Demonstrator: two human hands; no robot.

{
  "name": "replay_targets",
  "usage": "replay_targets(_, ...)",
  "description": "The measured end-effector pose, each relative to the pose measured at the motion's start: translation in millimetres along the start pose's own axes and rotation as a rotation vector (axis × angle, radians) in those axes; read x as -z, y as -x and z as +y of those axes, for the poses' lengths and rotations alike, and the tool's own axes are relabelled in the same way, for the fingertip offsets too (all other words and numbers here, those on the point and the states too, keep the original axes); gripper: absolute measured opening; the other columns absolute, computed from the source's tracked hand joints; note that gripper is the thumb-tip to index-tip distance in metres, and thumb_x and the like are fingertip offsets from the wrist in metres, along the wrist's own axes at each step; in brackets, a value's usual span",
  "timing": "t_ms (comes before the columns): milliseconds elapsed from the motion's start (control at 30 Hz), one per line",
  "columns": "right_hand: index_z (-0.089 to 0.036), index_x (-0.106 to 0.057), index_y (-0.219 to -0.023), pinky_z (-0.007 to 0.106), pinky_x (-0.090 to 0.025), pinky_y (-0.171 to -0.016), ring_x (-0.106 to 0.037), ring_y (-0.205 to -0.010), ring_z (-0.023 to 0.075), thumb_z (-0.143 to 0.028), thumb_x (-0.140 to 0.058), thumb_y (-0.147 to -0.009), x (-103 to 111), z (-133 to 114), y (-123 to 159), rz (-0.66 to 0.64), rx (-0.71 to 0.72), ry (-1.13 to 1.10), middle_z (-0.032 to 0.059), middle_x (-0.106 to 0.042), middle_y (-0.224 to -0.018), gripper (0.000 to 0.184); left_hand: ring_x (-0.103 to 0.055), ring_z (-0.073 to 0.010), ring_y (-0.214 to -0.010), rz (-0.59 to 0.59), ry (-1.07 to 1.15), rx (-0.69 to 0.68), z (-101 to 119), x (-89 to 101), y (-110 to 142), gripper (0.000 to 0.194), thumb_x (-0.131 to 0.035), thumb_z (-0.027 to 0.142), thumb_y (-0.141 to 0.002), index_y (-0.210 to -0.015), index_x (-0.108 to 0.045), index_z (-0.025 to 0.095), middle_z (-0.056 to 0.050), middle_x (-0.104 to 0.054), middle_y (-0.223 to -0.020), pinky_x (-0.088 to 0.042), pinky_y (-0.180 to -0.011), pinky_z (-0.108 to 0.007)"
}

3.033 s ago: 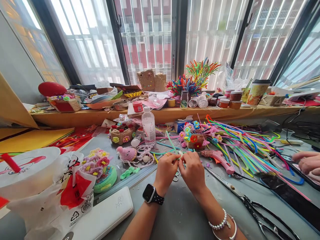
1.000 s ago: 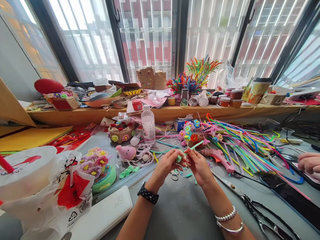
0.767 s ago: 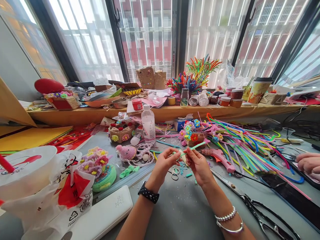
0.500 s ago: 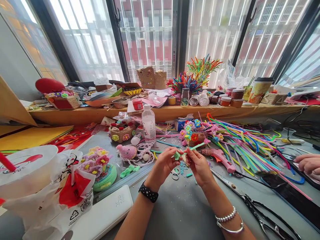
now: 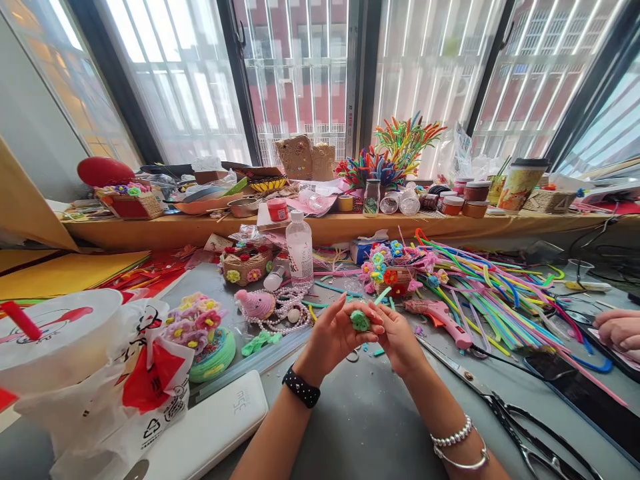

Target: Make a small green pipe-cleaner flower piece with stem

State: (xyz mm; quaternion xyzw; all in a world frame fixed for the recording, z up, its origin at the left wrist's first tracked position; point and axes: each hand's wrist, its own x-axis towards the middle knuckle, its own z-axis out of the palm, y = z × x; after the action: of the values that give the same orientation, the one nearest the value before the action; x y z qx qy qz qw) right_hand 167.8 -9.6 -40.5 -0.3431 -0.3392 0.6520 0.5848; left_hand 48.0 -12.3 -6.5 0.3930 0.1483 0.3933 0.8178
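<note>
A green pipe cleaner [image 5: 360, 321], bent into a small looped bunch, sits between my two hands above the table. Its loose end sticks up past my right fingers. My left hand [image 5: 333, 339] has its fingers curled around the bunch, the thumb raised. My right hand [image 5: 401, 341] pinches the same piece from the other side, and its fingertips are partly hidden. Just right of my hands lies a pink glue gun [image 5: 443, 319]. Large scissors [image 5: 493, 397] rest beside my right forearm. Finished green loops [image 5: 261, 341] lie left of my left hand.
A bottle [image 5: 299, 250] stands behind my hands. Many pipe cleaners [image 5: 500, 300] spread at right, near a phone [image 5: 585, 393] and another person's hand [image 5: 620, 330]. At left are a power bank [image 5: 215, 427], a lidded cup [image 5: 55, 340] and a flower-topped green piece [image 5: 215, 357].
My hands have drawn closer together, and the green bunch has turned to face me. Its loose end points more steeply upward. The view has shifted slightly.
</note>
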Motion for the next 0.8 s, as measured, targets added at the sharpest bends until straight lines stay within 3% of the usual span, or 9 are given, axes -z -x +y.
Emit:
replay_targets(167,-0.015,-0.048,-0.055,0.020,-0.027,-0.043,-0.034,-0.041,0.0045,-0.042,-0.063,-0.061,2.5,1.9,-1.2,-0.039,-0.006,0.048,-0.0049,-0.040,-0.046,0.032,-0.046,-0.0098,-0.055,-0.019,-0.047,-0.009,-0.1,-2.7,1.0,0.039,-0.039,0.044,-0.075,-0.067,-0.056,0.010,-0.005,-0.050,-0.066,-0.038,-0.052,-0.021)
replay_targets(333,-0.015,-0.050,-0.056,0.019,-0.028,-0.045,-0.037,-0.044,0.0047,-0.040,-0.062,-0.063,5.1,4.0,-2.8,-0.045,-0.008,0.060,-0.0043,-0.041,-0.049,0.029,-0.036,-0.0055,-0.045,-0.042,-0.021,-0.007,-0.5,-4.2,1.2,0.037,-0.039,0.044,-0.076,-0.062,-0.051,0.011,-0.001,-0.043,-0.058,-0.026,-0.040,-0.017)
replay_targets(500,-0.014,-0.055,-0.061,0.018,-0.028,-0.046,-0.037,-0.045,0.0040,-0.038,-0.063,-0.063,4.5,5.4,-3.8,-0.022,-0.011,0.044,-0.0039,-0.044,-0.051,0.025,-0.029,-0.0046,-0.042,-0.059,-0.022,-0.022,-1.3,-4.0,1.6,0.035,-0.035,0.038,-0.079,-0.059,-0.045,0.012,0.001,-0.036,-0.054,-0.020,-0.038,-0.017)
replay_targets(800,-0.015,-0.062,-0.069,0.014,-0.033,-0.047,-0.041,-0.050,0.0024,-0.028,-0.069,-0.059,6.0,-0.7,-5.5,0.052,0.043,-0.196,-0.0043,-0.047,-0.054,0.019,-0.022,-0.0025,-0.038,-0.020,0.157,-0.073,8.4,1.3,2.0,0.034,-0.036,0.031,-0.080,-0.052,-0.038,0.012,0.003,-0.031,-0.050,-0.016,-0.033,-0.013)
